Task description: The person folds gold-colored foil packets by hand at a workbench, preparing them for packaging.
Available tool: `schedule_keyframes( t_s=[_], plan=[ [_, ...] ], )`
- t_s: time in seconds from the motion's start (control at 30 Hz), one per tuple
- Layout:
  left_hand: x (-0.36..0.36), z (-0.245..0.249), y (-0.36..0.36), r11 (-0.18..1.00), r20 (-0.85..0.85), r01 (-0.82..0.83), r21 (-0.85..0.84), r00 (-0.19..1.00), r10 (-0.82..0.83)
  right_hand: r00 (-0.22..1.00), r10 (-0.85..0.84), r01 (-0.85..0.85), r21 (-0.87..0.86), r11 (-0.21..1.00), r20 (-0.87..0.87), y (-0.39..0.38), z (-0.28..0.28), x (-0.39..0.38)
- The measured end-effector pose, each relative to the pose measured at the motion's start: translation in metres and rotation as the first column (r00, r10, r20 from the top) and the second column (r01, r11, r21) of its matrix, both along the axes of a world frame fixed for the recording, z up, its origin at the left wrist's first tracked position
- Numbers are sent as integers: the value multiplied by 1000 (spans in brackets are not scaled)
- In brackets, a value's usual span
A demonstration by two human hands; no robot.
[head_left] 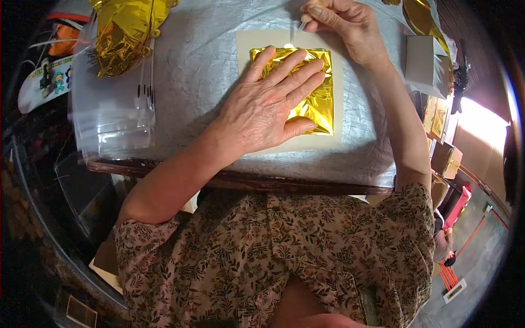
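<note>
My left hand (268, 101) lies flat with its fingers spread on a folded gold foil packet (322, 117). Under the packet is a beige sheet (244, 54), which shows around all its sides. A small white round spot (289, 47) shows at the packet's top edge. Beyond the sheet's top edge, my right hand (333, 19) pinches a thin, pale, translucent piece (302, 25) between thumb and fingers. Its full shape cannot be made out.
Clear plastic bags (115, 117) lie at the table's left, below crumpled gold foil (123, 44). A white box (424, 63) and more gold foil (421, 19) are at the right. The table's dark front edge (246, 180) runs before my body. Cardboard boxes (445, 160) stand beyond on the right.
</note>
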State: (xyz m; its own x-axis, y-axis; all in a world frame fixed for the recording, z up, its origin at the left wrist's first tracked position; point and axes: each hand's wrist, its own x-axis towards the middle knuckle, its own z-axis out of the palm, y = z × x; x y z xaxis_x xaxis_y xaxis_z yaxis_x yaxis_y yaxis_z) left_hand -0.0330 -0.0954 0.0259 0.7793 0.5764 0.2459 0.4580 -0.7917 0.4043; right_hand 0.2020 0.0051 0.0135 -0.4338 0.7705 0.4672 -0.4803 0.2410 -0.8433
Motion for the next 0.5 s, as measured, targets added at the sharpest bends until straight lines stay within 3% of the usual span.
schedule_keyframes(
  t_s=[0.03, 0.07, 0.2, 0.23, 0.27, 0.3, 0.37, 0.4, 0.47, 0.5],
  plan=[
    [0, 0, 0, 1000, 4, 2, -4, 1000, -2, 954, -133, 188, -190, 964, 270, -13, 21, -2],
    [0, 0, -1, 1000, 3, 5, -5, 1000, -5, 821, -193, 406, -312, 859, 537, -20, 33, -3],
    [1, 0, 0, 1000, -2, 7, 0, 1000, -7, 850, -187, 370, -307, 877, 492, -13, 17, -2],
    [0, 0, 0, 1000, -8, 6, 3, 1000, -6, 964, -97, 139, -155, 978, 248, 0, -4, 0],
    [0, 0, 0, 1000, -9, 3, 2, 1000, -3, 998, 61, -62, 60, 996, 15, 8, -15, 0],
    [0, 0, 0, 1000, -8, 2, -6, 1000, -2, 998, 63, -64, 59, 996, 14, 5, -12, 0],
    [0, 0, 0, 1000, -6, 2, -15, 1000, -3, 919, -194, 153, 142, 978, 343, -8, -2, 5],
    [0, 0, 0, 1000, -11, 3, -5, 1000, -3, 919, -194, 154, 141, 978, 344, -14, 10, 3],
    [0, 0, 0, 1000, -15, 5, 4, 1000, -5, 866, -114, 277, -276, 921, 488, -21, 31, -3],
    [0, -1, 0, 1000, -7, 4, -4, 1000, -4, 865, -114, 277, -275, 921, 488, -20, 32, -2]
  ],
)
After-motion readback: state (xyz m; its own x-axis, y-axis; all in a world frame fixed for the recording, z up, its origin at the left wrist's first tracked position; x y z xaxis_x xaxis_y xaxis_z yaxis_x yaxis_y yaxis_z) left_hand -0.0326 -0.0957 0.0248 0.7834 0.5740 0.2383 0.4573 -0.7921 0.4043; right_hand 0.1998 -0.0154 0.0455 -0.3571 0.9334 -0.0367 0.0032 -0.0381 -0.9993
